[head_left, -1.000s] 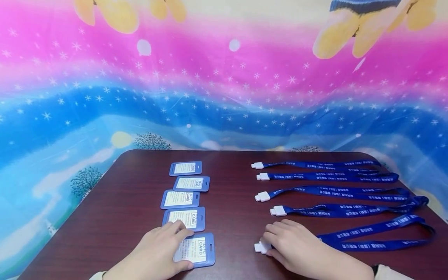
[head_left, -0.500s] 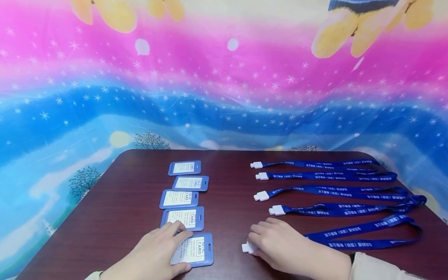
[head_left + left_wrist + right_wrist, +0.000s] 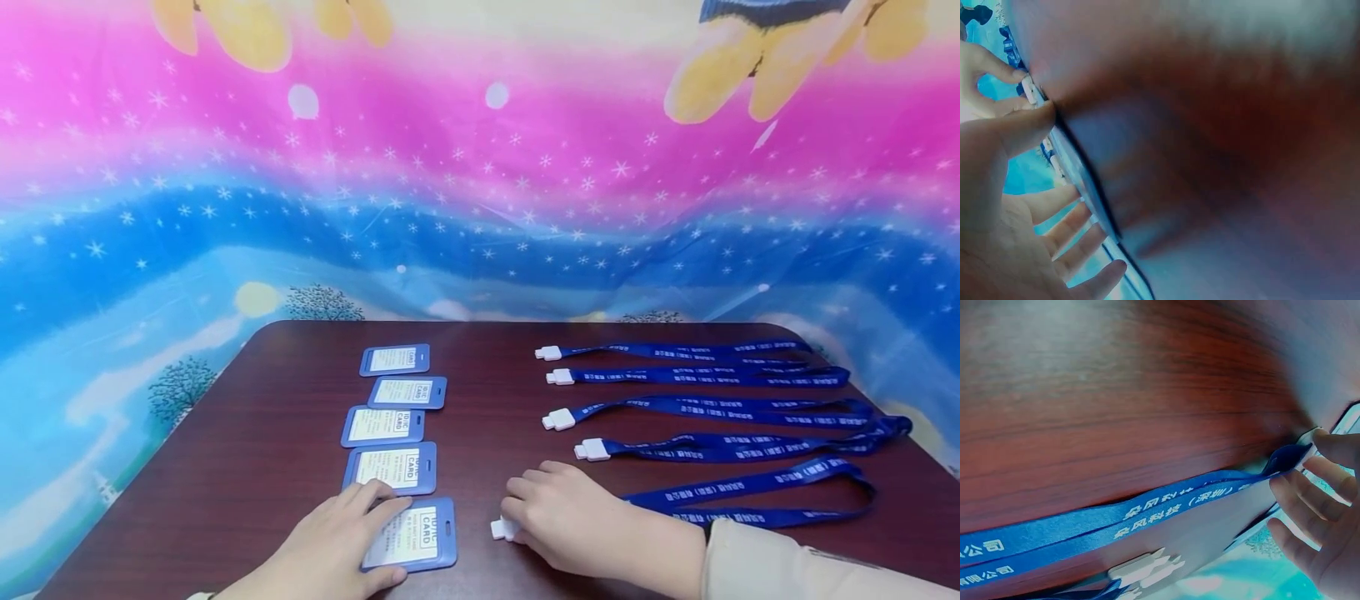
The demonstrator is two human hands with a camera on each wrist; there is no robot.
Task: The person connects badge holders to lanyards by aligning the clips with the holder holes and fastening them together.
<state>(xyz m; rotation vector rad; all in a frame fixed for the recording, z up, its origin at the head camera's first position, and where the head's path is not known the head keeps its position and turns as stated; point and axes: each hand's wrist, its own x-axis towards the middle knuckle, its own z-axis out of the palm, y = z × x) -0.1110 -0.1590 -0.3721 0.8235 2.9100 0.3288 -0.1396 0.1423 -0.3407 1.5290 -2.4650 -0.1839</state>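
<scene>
Nearest me on the left of the table lies a blue-framed ID card holder (image 3: 423, 546) with a white card showing. My left hand (image 3: 326, 537) holds it across its width, thumb at the near edge and index finger at the far edge. To its right, my right hand (image 3: 570, 521) pinches the white plastic clip (image 3: 501, 530) of a blue lanyard between thumb and fingers. The clip's tip points at the slotted end of the holder, a short gap apart. The lanyard's printed strap (image 3: 1116, 519) trails behind the right hand along the table, in a long loop.
Several more card holders (image 3: 390, 468) lie in a column beyond the left hand. On the right, several blue lanyards (image 3: 697, 450) stretch sideways, their white clips (image 3: 592, 450) facing left. A patterned cloth (image 3: 480, 208) hangs behind the dark wooden table (image 3: 480, 358).
My right hand has slid left with the clip, closer to the card holder, and the strap has been drawn along after it. The left hand and its holder stay nearly in place.
</scene>
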